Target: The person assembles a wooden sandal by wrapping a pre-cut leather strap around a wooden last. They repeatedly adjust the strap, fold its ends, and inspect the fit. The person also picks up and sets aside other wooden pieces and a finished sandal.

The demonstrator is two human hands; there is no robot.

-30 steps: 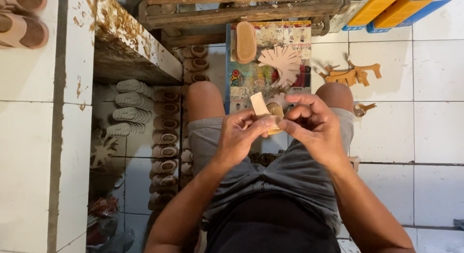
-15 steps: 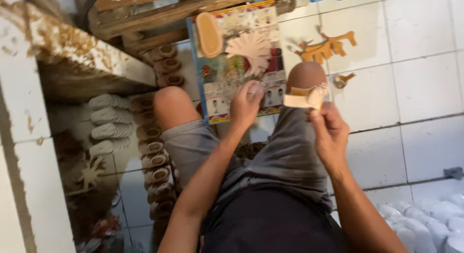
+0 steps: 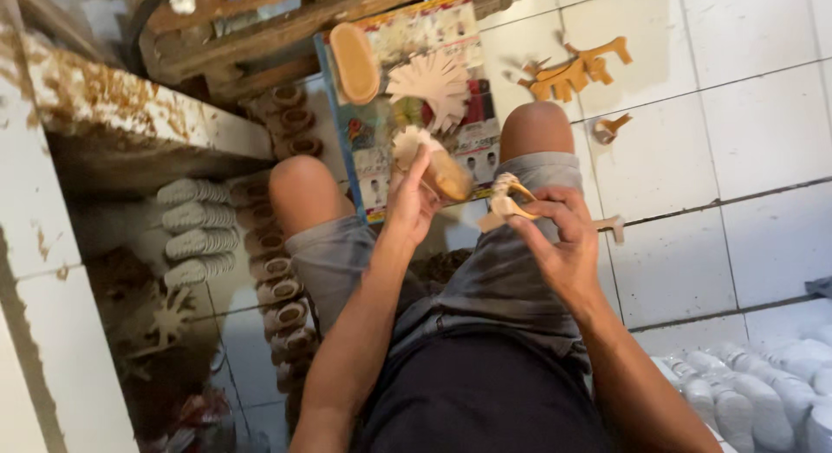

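Left hand (image 3: pixel 412 202): fingers closed on a rounded brown wooden piece (image 3: pixel 446 176), held up between the knees, just over the booklet's near edge.
Right hand (image 3: pixel 555 236): fingers curled shut around a small pale wooden cutout (image 3: pixel 507 202); the cutout's loop sticks out past the fingertips toward the left hand.
Hands: near each other, not touching; the two pieces are just apart.
Wooden piece: oval, tan, tilted; something pale and frilled shows right behind it at the fingertips, too blurred to tell what.
Booklet (image 3: pixel 381 132): colourful, flat on the floor beyond the left hand, between the knees.
On the booklet: an oval wooden blank (image 3: pixel 355 63) beyond the left hand, and a fan-shaped cutout (image 3: pixel 429 85) just beside it, beyond both hands.
Deer cutouts (image 3: pixel 576 72): brown, on the white tiles (image 3: pixel 745 158), beyond the right hand and well apart from it.
Small loop piece (image 3: pixel 607 128): on the tile just outside the right knee.
Peg piece (image 3: pixel 611 228): on the tile just right of the right hand.
Stacked pieces (image 3: pixel 277 271): rows of brown rounds on the floor left of the left arm; pale ridged stacks (image 3: pixel 195 232) farther left.
White pieces (image 3: pixel 763 392): heap near the right elbow.
Bench (image 3: pixel 260 20): worn wood, beyond the booklet.
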